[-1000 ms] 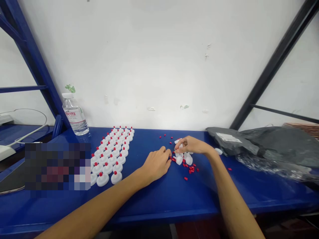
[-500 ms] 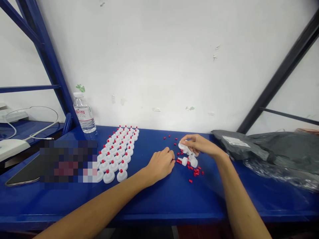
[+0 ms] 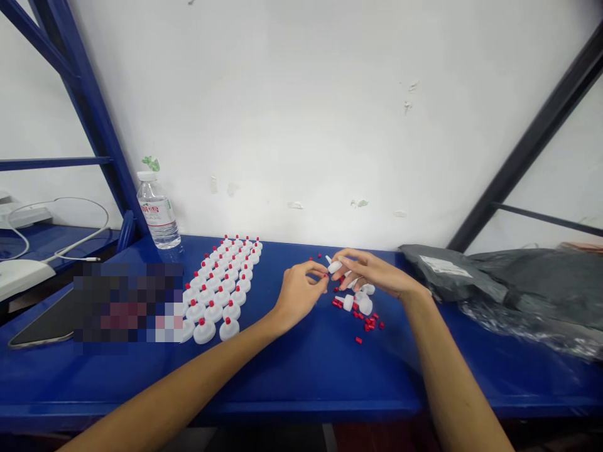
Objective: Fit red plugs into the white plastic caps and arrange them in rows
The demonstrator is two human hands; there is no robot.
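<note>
My right hand (image 3: pixel 370 271) grips a white nozzle cap (image 3: pixel 335 267), its thin spout pointing up and left. Close beside it, my left hand (image 3: pixel 300 290) pinches a small red tip cap (image 3: pixel 325 275) between thumb and fingertips. The two parts are near each other but apart. Below my right hand lie several loose white nozzle caps (image 3: pixel 365 306), partly hidden by its fingers, among scattered red tip caps (image 3: pixel 370 324). To the left, white nozzle caps with red tips (image 3: pixel 213 311) stand upright in rows on the blue table (image 3: pixel 301 370).
A water bottle (image 3: pixel 159 213) stands at the back left by the wall. A dark flat device (image 3: pixel 44 320) lies at the left, beside a blurred patch. Dark plastic bags (image 3: pixel 447 276) and clear wrap (image 3: pixel 532 326) lie at the right. White cables (image 3: pixel 78 251) trail at far left.
My left hand has lifted off the table and moved up with a red tip cap. My right hand has brought the nozzle cap left, turning its spout upward.
</note>
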